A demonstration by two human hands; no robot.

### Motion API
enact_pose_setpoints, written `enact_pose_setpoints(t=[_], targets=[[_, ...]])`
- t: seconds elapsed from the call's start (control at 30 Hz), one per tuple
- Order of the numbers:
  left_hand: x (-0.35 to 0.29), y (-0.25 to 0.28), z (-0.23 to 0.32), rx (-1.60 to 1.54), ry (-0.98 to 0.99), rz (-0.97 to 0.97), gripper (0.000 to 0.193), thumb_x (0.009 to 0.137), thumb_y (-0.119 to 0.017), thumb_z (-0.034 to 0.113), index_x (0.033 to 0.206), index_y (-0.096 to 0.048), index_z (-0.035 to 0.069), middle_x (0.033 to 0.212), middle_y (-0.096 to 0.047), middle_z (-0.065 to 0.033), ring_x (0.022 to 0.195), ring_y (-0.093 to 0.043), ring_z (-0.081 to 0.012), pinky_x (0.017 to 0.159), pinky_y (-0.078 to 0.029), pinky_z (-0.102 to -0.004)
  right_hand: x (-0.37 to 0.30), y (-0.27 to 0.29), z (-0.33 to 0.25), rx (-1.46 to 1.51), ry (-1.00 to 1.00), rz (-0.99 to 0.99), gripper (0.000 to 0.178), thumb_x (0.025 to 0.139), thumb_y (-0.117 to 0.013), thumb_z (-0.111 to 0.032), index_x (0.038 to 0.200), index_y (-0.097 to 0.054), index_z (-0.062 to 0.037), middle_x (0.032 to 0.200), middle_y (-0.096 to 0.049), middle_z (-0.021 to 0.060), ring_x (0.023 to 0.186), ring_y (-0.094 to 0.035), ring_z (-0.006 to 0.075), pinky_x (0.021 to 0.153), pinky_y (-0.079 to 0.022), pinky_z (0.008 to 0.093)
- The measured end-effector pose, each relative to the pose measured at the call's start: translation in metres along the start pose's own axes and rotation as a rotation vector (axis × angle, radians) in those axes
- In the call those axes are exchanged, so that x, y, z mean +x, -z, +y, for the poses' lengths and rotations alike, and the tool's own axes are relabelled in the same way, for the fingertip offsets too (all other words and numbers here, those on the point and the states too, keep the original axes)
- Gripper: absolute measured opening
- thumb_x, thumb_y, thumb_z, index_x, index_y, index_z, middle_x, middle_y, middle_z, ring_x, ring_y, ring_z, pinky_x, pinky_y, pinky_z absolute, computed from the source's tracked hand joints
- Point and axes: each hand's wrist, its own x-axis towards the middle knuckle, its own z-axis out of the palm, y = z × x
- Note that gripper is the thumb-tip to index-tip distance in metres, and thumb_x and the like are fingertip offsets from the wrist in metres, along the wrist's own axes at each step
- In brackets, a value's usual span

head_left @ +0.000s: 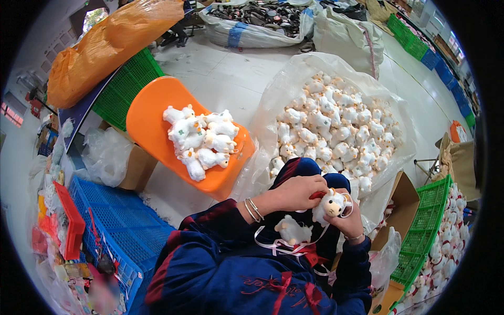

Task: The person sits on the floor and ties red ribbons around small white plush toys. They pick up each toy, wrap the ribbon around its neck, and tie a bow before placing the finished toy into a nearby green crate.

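Note:
Above my lap, my right hand [348,219] is wrapped round a small white plush animal [333,203] with a pale face and tan horns or ears. A thin white cord loops beside its head. My left hand [300,192] comes in from the left, fingers pinched on a small red piece [318,195] against the toy's side; its exact kind is hard to make out. Another white plush animal [293,230] lies on my lap, with a loose white ribbon [275,245] and some red ribbon [313,256] around it.
An orange stool [148,113] ahead to the left bears several white plush toys [197,136]. A big clear plastic bag [270,113] full of them lies ahead. Blue crates [121,220] stand left; a cardboard box [404,199] and green crate [428,231] stand right.

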Motion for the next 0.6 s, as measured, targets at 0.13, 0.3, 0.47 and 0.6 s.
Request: enact_pose_setpoints(t=[0.13, 0.3, 0.47, 0.6], targets=[[-0.001, 0.004, -0.002, 0.036, -0.031, -0.134, 0.030, 0.085, -0.065, 0.013, 0.115, -0.063, 0.007, 0.112, -0.063, -0.0114, 0.103, -0.064, -0.0330, 0.084, -0.053, -0.0406, -0.001, 0.004, 0.005, 0.009, 0.023, -0.005, 0.064, 0.067, -0.084, -0.003, 0.124, -0.055, -0.0054, 0.114, -0.060, 0.0002, 0.106, -0.059, 0.0110, 0.094, -0.049, 0.0290], [0.005, -0.010, -0.008, 0.111, 0.020, 0.145, 0.021, 0.087, -0.062, 0.012, 0.106, -0.067, 0.006, 0.107, -0.065, -0.0097, 0.095, -0.066, -0.0312, 0.079, -0.054, -0.0410, 0.001, 0.004, 0.007, 0.048, -0.005, -0.004, 0.067, 0.067, -0.085, -0.003, 0.126, -0.055, -0.0057, 0.115, -0.061, 0.0001, 0.107, -0.060, 0.0111, 0.093, -0.050, 0.0293], [0.008, -0.008, -0.008, 0.179, 0.028, 0.190, 0.017, 0.089, -0.062, 0.014, 0.102, -0.071, 0.008, 0.099, -0.067, -0.0083, 0.099, -0.065, -0.0295, 0.083, -0.053, -0.0394, 0.003, 0.009, 0.010, 0.055, -0.019, 0.016, 0.065, 0.066, -0.085, -0.003, 0.125, -0.056, -0.0061, 0.112, -0.063, 0.0002, 0.104, -0.061, 0.0109, 0.091, -0.051, 0.0291], [0.007, -0.005, -0.018, -0.034, 0.088, 0.058, 0.018, 0.089, -0.060, 0.009, 0.103, -0.071, 0.004, 0.099, -0.070, -0.0127, 0.095, -0.067, -0.0297, 0.085, -0.053, -0.0376, 0.005, 0.012, 0.011, 0.004, -0.017, 0.009, 0.057, 0.067, -0.086, -0.004, 0.116, -0.057, -0.0068, 0.104, -0.063, -0.0011, 0.098, -0.062, 0.0094, 0.087, -0.052, 0.0283]])
